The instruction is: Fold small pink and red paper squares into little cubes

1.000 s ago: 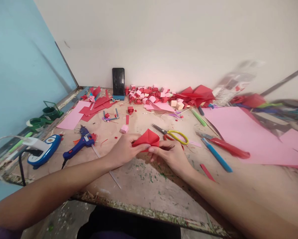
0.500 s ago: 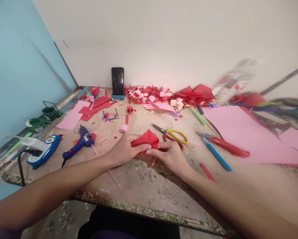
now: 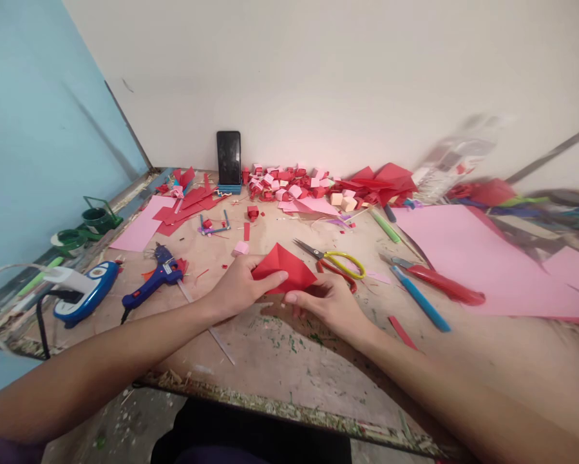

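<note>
A red sheet of folded paper point(image 3: 288, 263), with creases meeting near its upper middle, is held above the tabletop. My left hand point(image 3: 236, 285) pinches its left side, thumb in front and fingers behind. At the lower right edge, my right hand point(image 3: 336, 308) has its fingers curled against the paper; its thumb lies just below the sheet, and some fingertips are hidden. Beyond my right hand lie yellow-handled scissors point(image 3: 344, 264). A small pink paper cube point(image 3: 241, 247) sits just past my left hand.
Left of my hands are a blue glue gun point(image 3: 149, 283) and a blue-white power strip point(image 3: 85, 299). A phone point(image 3: 228, 158) stands at the back beside a heap of red and pink paper cubes point(image 3: 294, 183). To the right lie a red utility knife point(image 3: 446, 285), a blue pen point(image 3: 420, 299) and pink sheets point(image 3: 482, 258).
The red paper has opened flatter, its right side now spreading toward my right hand. My right thumb has come off the paper's front, while my left hand keeps its hold.
</note>
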{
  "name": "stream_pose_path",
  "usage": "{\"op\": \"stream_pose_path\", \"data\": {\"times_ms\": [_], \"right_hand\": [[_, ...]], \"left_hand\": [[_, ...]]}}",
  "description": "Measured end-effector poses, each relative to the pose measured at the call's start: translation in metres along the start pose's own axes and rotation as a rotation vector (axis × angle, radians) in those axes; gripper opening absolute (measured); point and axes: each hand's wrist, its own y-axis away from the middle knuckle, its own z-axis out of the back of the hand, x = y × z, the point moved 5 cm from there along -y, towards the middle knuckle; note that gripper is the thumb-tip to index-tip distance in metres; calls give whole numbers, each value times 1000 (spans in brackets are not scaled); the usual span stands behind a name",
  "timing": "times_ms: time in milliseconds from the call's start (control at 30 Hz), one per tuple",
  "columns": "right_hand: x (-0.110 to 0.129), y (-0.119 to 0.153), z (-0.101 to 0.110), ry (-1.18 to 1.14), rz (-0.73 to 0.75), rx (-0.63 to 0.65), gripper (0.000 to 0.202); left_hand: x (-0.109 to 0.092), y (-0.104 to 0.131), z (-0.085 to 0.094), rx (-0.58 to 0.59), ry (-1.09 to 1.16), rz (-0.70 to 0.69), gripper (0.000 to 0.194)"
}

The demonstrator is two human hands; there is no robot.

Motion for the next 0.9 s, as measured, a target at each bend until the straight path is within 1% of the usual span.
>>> {"op": "stream_pose_path", "data": {"times_ms": [67,167,267,400,467,600,767,900], "right_hand": [[1,0,1,-65,29,-4,44],[1,-1,2,-273,16,-30,56],[1,-2,2,-361,-39,-46,55],[1,-2,2,-314,-23,-47,36],[2,-2,3,-266,1,-59,30],[5,-1,4,-166,43,-105,28],[8,-1,5,-120,57,-176,29],[8,-1,6,-85,74,-202,29]], "left_hand": [[0,-1,1,-13,49,10,28],[-1,-3,2,-20,144,14,30],[-1,-5,3,-38,172,23,30],[0,-4,1,-36,130,20,27],[1,-3,1,-29,100,20,27],[3,-1,-1,5,58,21,29],[6,0,-2,20,83,42,38],[2,2,-2,20,76,7,42]]}}
